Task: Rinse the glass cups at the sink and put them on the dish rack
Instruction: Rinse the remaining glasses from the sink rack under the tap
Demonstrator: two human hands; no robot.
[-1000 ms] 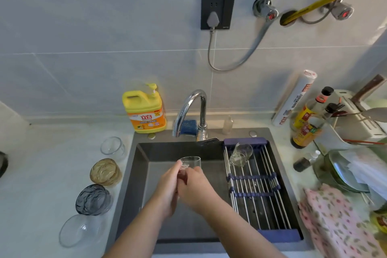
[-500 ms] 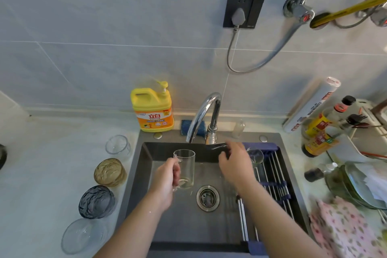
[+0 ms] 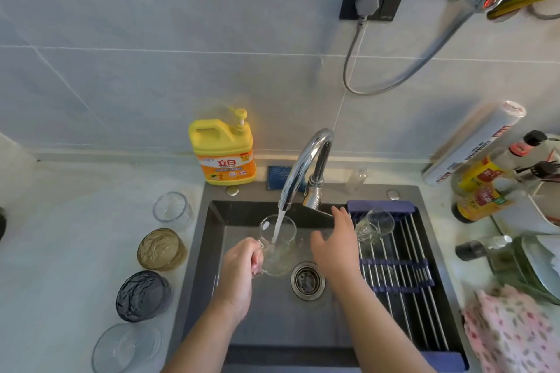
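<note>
- The left hand (image 3: pixel 238 271) has its fingers curled round the handle of the glass cup (image 3: pixel 278 251), which is upright under the faucet (image 3: pixel 306 166) stream near the sink's (image 3: pixel 272 321) back wall.
- The right hand (image 3: pixel 336 244) hovers just right of it with fingers spread.
- Another cup (image 3: pixel 374 225) lies at the dish rack's (image 3: pixel 403 278) back edge.

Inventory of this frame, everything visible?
glass mug: 1, clear, under running tap
glass cup: 1, clear, far end of rack
dish rack: 1, steel and blue, sink's right side
sink: 1, dark grey, centre
tap: 1, chrome, behind sink
counter glasses: 4, two clear, amber, grey, left of sink
detergent bottle: 1, yellow, behind sink
bottles: several, mixed, right counter
floral cloth: 1, pink, right counter
left hand: 1, grips mug handle
right hand: 1, open, above sink
</note>
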